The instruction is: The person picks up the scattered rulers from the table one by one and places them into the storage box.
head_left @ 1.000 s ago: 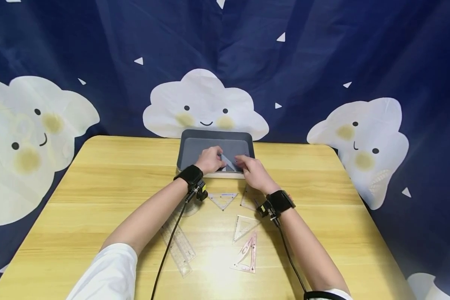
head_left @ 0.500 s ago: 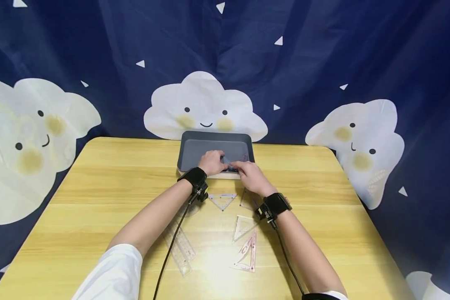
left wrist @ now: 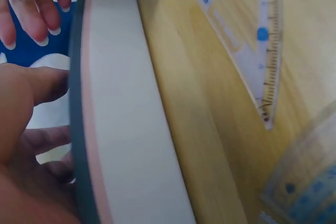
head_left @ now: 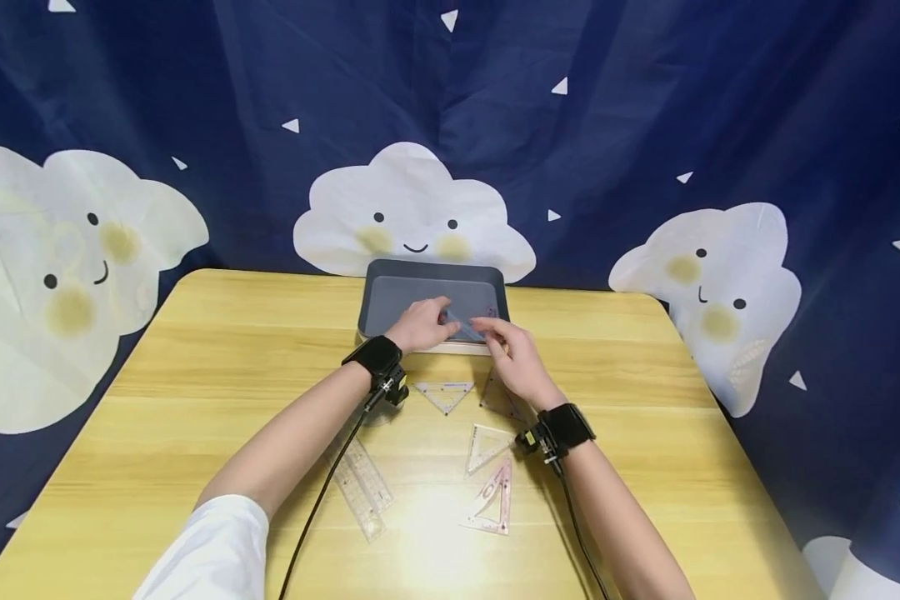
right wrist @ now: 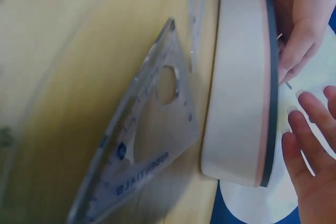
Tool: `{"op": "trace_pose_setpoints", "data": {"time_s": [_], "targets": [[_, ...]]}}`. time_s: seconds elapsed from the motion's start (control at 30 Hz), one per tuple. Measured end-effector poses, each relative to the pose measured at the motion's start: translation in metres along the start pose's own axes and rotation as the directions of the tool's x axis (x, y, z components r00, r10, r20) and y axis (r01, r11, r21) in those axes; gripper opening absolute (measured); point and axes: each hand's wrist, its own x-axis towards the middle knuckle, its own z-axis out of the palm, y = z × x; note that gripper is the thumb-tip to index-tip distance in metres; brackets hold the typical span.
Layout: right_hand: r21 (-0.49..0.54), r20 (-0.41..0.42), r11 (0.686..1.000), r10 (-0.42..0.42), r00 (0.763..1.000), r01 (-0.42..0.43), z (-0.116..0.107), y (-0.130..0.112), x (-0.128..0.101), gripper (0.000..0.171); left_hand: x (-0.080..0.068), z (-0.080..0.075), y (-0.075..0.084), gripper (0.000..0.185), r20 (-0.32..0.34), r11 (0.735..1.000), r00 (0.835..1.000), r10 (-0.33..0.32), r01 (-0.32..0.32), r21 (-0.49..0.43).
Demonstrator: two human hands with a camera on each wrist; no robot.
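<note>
A grey tray (head_left: 435, 268) with a pale outer wall (left wrist: 121, 129) stands at the table's far middle. My left hand (head_left: 420, 325) reaches over its near rim and pinches a clear set square (head_left: 467, 328), which lies low over the tray floor. My right hand (head_left: 512, 350) hovers just in front of the tray's right part. Its fingers (right wrist: 310, 145) are straight and spread and hold nothing. The right wrist view shows the tray wall (right wrist: 236, 77) with my left hand's fingers (right wrist: 299, 30) curled inside the rim.
Several clear rulers lie on the wooden table between my arms: a set square (head_left: 444, 395), another (head_left: 487, 446), a pinkish one (head_left: 491, 502) and a straight ruler (head_left: 363, 485). One set square (right wrist: 142, 145) lies against the tray wall. A blue cloud curtain (head_left: 645, 125) hangs behind.
My right hand has let go of the set square and drawn back from the tray towards me with its fingers spread. My left hand stays at the tray with the set square.
</note>
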Motion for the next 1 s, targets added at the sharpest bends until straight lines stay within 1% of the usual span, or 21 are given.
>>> {"op": "trace_pose_setpoints", "data": {"time_s": [0.17,0.27,0.37,0.47,0.57,0.6,0.67,0.77,0.9,1.0], "targets": [[-0.023,-0.002,1.000,0.003,1.000,-0.003,0.000,-0.008,-0.010,0.033,-0.024,-0.004,0.001,0.057,-0.059,0.997,0.996,0.069,-0.072,-0.040],[-0.018,-0.002,1.000,0.010,1.000,-0.010,-0.001,-0.014,-0.014,0.035,-0.038,-0.006,0.002,0.056,-0.102,0.993,0.990,0.101,-0.106,-0.047],[-0.014,0.013,1.000,0.012,1.000,-0.012,-0.002,-0.022,-0.016,0.036,-0.051,-0.008,0.004,0.054,-0.150,0.988,0.980,0.134,-0.143,-0.056],[-0.022,0.033,1.000,0.002,0.999,-0.001,-0.002,-0.029,-0.016,0.037,-0.062,-0.009,0.006,0.049,-0.212,0.979,0.963,0.165,-0.185,-0.080],[-0.043,0.059,0.999,0.000,0.998,0.002,0.000,-0.035,-0.015,0.037,-0.072,-0.007,0.008,0.044,-0.255,0.972,0.950,0.178,-0.210,-0.107],[-0.048,0.070,0.999,0.004,0.998,-0.001,0.001,-0.036,-0.014,0.037,-0.076,-0.006,0.009,0.043,-0.261,0.971,0.949,0.175,-0.210,-0.112],[-0.059,0.101,0.998,0.016,0.995,-0.010,0.002,-0.039,-0.014,0.037,-0.083,-0.005,0.011,0.042,-0.250,0.972,0.954,0.167,-0.201,-0.119],[-0.039,0.176,0.999,0.043,0.984,-0.036,0.002,-0.042,-0.014,0.038,-0.092,-0.002,0.015,0.044,-0.195,0.980,0.968,0.157,-0.177,-0.091],[-0.013,0.276,0.996,0.092,0.957,-0.091,0.001,-0.043,-0.013,0.041,-0.101,0.001,0.018,0.051,-0.109,0.989,0.985,0.136,-0.141,-0.039],[-0.031,0.327,0.991,0.133,0.936,-0.130,0.003,-0.043,-0.013,0.045,-0.107,0.003,0.018,0.056,-0.075,0.993,0.991,0.114,-0.117,-0.024]]}}
